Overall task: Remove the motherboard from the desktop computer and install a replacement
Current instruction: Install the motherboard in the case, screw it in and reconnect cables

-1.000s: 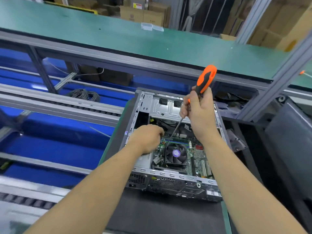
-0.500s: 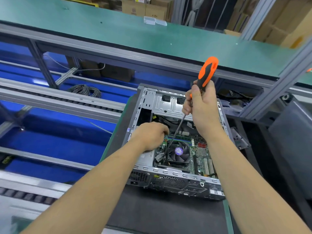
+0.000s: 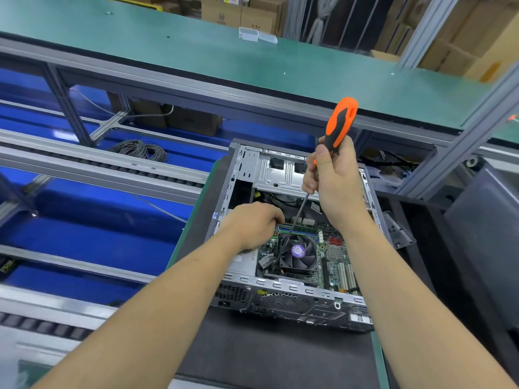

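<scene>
An open desktop case [image 3: 292,300] lies on a dark mat. Inside it sits the green motherboard [image 3: 332,258] with a black CPU fan [image 3: 297,252] bearing a purple label. My right hand [image 3: 335,181] grips an orange-and-black screwdriver [image 3: 341,120], held steeply; its shaft runs down to the board's upper left, near the fan. My left hand [image 3: 254,224] rests curled inside the case at the board's left edge, fingers by the screwdriver tip. What the left fingers hold is hidden.
A metal drive cage [image 3: 276,172] fills the case's far end. A green workbench shelf [image 3: 224,51] on a grey frame runs behind. Roller conveyor rails [image 3: 98,164] over blue flooring lie to the left, with a coil of cable [image 3: 140,149]. A dark panel [image 3: 488,209] stands at right.
The view has shifted slightly. My right hand holds the screwdriver in much the same spot, its tip still by the fan. The left hand has stayed at the board's left edge.
</scene>
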